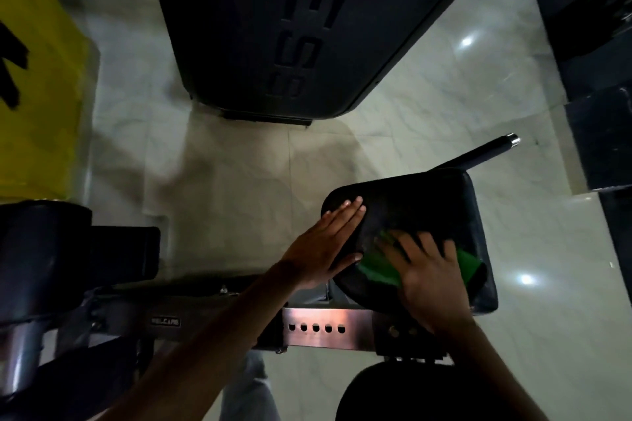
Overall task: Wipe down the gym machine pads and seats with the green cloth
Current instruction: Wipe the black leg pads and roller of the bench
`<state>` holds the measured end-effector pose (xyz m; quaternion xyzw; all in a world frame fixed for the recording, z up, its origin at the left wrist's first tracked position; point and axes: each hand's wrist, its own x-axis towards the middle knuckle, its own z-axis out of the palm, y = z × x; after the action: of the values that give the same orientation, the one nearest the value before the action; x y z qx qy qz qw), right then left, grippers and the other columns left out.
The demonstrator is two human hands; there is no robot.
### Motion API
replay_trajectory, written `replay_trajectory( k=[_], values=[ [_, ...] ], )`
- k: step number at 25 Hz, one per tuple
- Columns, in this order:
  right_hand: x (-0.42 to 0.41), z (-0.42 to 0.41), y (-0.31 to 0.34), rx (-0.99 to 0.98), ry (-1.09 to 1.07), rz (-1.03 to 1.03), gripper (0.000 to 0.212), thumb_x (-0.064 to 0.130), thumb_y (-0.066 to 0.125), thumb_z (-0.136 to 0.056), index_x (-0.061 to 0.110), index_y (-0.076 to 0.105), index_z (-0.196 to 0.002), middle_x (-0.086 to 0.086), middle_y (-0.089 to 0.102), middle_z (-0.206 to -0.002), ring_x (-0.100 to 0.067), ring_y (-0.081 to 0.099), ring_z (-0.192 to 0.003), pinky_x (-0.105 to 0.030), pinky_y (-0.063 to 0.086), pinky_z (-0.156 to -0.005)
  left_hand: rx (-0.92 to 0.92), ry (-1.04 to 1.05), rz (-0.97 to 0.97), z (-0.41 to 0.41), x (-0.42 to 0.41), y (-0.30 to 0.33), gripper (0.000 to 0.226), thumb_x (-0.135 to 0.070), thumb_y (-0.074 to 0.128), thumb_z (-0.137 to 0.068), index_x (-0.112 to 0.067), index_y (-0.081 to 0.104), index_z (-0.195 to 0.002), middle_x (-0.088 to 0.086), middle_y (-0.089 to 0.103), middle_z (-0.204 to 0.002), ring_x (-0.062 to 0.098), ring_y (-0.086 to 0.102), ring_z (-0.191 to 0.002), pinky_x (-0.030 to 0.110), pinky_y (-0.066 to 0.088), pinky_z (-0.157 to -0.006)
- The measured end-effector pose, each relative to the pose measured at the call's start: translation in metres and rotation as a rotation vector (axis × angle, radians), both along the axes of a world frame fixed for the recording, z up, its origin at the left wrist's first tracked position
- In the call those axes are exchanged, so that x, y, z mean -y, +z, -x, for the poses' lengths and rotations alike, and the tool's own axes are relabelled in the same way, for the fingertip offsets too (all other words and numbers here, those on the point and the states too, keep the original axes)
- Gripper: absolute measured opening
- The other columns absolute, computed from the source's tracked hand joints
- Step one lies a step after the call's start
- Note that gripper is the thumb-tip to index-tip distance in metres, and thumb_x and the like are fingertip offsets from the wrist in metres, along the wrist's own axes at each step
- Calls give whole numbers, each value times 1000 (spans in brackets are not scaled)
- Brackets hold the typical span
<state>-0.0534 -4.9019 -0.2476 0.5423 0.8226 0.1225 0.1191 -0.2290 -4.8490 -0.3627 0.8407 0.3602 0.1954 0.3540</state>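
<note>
Round dark pad cut off below. Green cloth, mostly hidden, is pressed onto seat pad by flat right hand; left hand laid flat, released.

Head view, steeply downward; close

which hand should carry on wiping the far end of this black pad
Right. The right hand already presses the green cloth flat on the black pad. The left hand has no cloth and lies flat on the pad's left edge, bracing it.
</note>
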Motion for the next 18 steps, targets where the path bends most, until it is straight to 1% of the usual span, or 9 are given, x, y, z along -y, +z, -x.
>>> replay_trajectory(
  k=[1,3,6,8,9,11,13,16,18],
  values=[
    [-17,1,0,10,-27,-20,54,25,53,-66,19,62,-119,-9,62,-113,-31,45,-95,-42,32,-78,3,16,-11,0,0,-2,73,-52,31,-96,-14,4,-151,-2,-3,-159,11,-3,-147,27,6,-118],
    [-56,10,-3,19,-122,-60,58,20,66,-62,19,62,-120,-10,60,-113,-33,48,-95,-44,37,-79,13,53,-52,0,2,-8,73,-53,32,-96,-9,13,-151,2,6,-158,12,1,-146,26,5,-117],
    [-87,19,-7,20,-197,-92,57,15,72,-63,17,61,-119,-10,60,-112,-33,51,-93,-43,38,-77,12,95,-30,-2,8,-12,73,-55,29,-96,-10,12,-151,3,11,-158,13,2,-146,28,7,-118],
    [-70,20,-8,23,-151,-92,53,16,69,-68,16,61,-120,-10,60,-116,-32,45,-94,-41,31,-75,24,115,-25,-2,11,-12,73,-55,31,-96,-8,18,-150,6,16,-158,14,5,-146,32,14,-117],
    [-52,21,-9,9,-117,-90,49,17,64,-71,16,62,-120,-10,60,-118,-32,43,-93,-40,29,-74,30,118,-18,-1,12,-12,72,-54,33,-95,-8,20,-149,6,14,-158,13,4,-146,33,15,-116],
    [-10,23,-12,-19,-56,-55,46,20,49,-74,15,65,-117,-11,60,-119,-31,42,-92,-39,28,-72,31,90,11,4,10,-15,72,-51,35,-95,-12,13,-151,0,4,-160,11,-1,-146,31,12,-117],
    [12,19,-14,-11,-27,-7,51,22,40,-71,14,67,-114,-11,61,-118,-31,43,-92,-39,28,-73,16,65,14,11,8,-19,75,-53,34,-94,-15,6,-152,-2,-2,-160,10,-5,-147,31,8,-117],
    [-25,23,-14,6,-58,-42,50,23,43,-71,18,66,-115,-9,61,-113,-31,44,-94,-41,31,-75,-37,-3,3,23,0,-23,83,-59,36,-92,-13,0,-151,-1,-7,-159,13,-5,-147,35,8,-118],
    [-65,34,-19,30,-129,-88,47,21,54,-69,18,64,-115,-9,61,-109,-32,47,-94,-42,35,-75,-62,-12,-17,30,-4,-25,86,-61,35,-90,-9,5,-151,3,-6,-158,16,-1,-146,37,10,-119]
  ],
)
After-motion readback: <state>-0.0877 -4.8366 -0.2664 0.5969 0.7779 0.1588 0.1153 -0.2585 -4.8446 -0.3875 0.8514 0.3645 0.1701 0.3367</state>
